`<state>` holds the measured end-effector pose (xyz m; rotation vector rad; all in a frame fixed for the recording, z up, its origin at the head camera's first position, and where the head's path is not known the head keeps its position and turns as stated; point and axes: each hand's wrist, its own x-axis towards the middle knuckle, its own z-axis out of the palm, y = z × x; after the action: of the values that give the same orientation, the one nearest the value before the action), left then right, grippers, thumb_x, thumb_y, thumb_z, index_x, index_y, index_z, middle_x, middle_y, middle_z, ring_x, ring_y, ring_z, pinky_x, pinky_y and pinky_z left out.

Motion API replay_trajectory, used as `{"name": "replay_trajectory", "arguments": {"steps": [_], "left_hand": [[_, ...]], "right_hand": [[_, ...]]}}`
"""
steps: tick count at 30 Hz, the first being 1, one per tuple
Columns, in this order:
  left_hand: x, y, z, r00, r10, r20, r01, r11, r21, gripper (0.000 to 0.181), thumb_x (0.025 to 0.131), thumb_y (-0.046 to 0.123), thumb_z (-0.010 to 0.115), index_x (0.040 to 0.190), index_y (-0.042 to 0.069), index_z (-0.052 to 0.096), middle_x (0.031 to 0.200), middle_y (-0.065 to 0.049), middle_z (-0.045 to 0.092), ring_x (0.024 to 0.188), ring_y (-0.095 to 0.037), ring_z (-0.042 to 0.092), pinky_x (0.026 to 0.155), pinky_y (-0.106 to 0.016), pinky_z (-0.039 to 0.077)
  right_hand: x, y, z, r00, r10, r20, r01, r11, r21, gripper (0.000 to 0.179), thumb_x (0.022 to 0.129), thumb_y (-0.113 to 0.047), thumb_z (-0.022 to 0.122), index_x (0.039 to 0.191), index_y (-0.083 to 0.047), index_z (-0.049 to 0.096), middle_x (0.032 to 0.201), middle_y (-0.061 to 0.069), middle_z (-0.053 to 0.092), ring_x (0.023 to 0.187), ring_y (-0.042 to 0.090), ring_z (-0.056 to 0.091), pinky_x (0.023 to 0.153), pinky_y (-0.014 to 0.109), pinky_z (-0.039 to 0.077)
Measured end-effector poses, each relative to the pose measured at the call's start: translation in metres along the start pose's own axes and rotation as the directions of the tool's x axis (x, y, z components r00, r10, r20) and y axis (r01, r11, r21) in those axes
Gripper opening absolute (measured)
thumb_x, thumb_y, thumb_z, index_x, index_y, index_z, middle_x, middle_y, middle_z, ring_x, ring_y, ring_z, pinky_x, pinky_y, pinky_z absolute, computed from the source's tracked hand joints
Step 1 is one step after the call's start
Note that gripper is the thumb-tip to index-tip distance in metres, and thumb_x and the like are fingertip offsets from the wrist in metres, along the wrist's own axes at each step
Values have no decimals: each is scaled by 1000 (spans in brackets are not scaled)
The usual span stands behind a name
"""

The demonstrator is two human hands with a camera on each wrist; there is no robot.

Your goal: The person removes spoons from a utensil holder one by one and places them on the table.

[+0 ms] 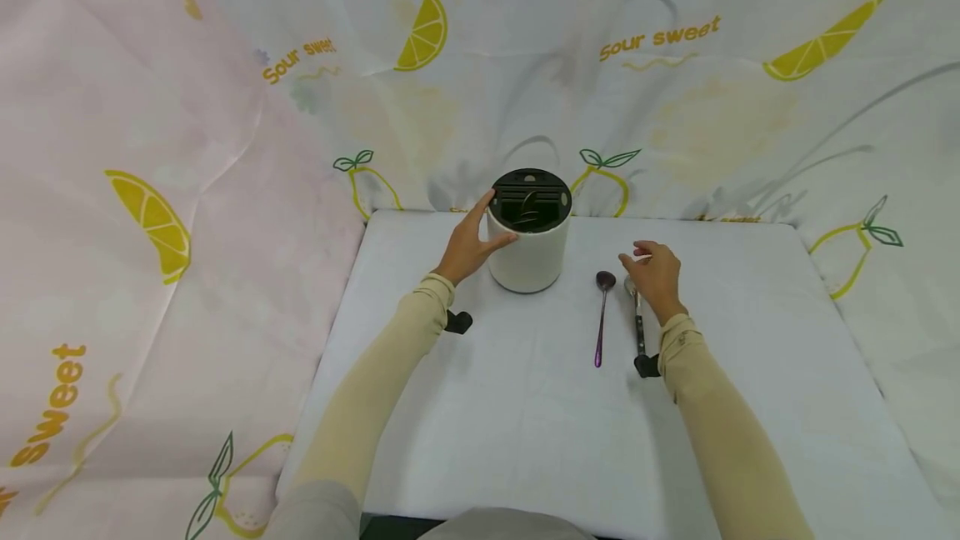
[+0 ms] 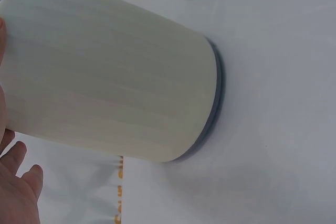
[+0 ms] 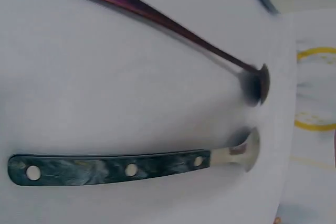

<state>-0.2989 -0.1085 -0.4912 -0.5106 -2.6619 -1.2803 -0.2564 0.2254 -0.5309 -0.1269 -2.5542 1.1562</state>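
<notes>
A white cylindrical utensil holder [image 1: 527,261] with a black slotted lid [image 1: 530,190] stands upright near the back of the table. My left hand [image 1: 468,247] holds it at its upper left side, thumb on the front wall and index finger up at the lid's rim. In the left wrist view the holder's pale wall [image 2: 115,72] fills much of the picture. My right hand [image 1: 656,277] hovers with bent fingers, holding nothing, over a spoon with a riveted dark green marbled handle [image 3: 110,170]. Left of that spoon lies a slim purple metal spoon [image 1: 602,319], bowl toward the back.
A white cloth covers the table [image 1: 510,423]. Behind it and at the sides hangs a pale lemon-print curtain [image 1: 495,98]. Black strap pieces show at the left wrist [image 1: 459,322] and at the right wrist [image 1: 647,366].
</notes>
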Motion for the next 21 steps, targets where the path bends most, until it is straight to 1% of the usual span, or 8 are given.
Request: {"name": "replay_trajectory", "arguments": {"steps": [3,6,8,10,13,14,17,21], "left_hand": [[0,-1,0,1000,0,-2,0,1000,0,88,67,61,60,137,41,10,137,24,17,125,-4,23,100,-38,29],[0,-1,1,1000,0,-3,0,1000,1,88,67,61,60,137,41,11,137,24,17,125,-4,23,100,-37,28],[0,-1,1,1000,3,-4,-3,1000,6,88,67,61,59,137,40,10,137,24,17,125,-3,22,101,-37,28],[0,-2,1,1000,4,-5,-4,1000,10,88,67,61,59,137,41,10,137,24,16,125,-2,22,101,-36,28],[0,-2,1,1000,2,-4,-2,1000,16,88,67,62,58,137,41,10,137,25,16,125,-3,22,100,-37,28],[0,-2,1,1000,0,-3,0,1000,15,88,67,62,59,137,41,9,137,25,16,125,-3,23,100,-37,28],[0,-2,1,1000,0,1,0,1000,10,88,67,61,59,137,41,10,138,23,17,125,-6,23,100,-39,28],[1,-2,1,1000,10,5,-10,1000,5,88,67,61,59,137,40,10,139,20,18,126,-7,23,101,-38,27]], "right_hand": [[6,-18,-2,997,-78,-26,80,992,96,36,74,-23,70,104,-4,63,91,10,61,77,21,59,62,29,49],[11,-40,-6,988,-149,-31,153,965,212,32,74,-19,70,103,-7,64,93,11,63,79,17,59,64,22,49],[12,-59,-11,983,-184,-19,181,931,316,30,74,-15,70,102,-5,64,94,14,63,81,17,60,66,19,50],[12,-77,-16,976,-218,11,192,884,426,30,74,-10,70,102,-2,64,96,19,61,84,19,60,68,20,50],[13,-102,-21,961,-268,66,194,828,527,30,74,-6,69,103,2,63,99,20,61,87,22,60,72,23,50],[13,-109,-21,956,-280,88,191,821,537,30,74,-6,69,103,1,63,100,19,61,88,21,60,73,24,50],[14,-126,-21,937,-312,154,189,828,528,31,76,-8,67,105,0,62,101,15,62,88,20,60,75,25,50],[16,-141,-14,917,-350,193,209,832,514,30,76,-6,66,105,-1,63,100,15,62,88,21,61,75,25,50]]}}
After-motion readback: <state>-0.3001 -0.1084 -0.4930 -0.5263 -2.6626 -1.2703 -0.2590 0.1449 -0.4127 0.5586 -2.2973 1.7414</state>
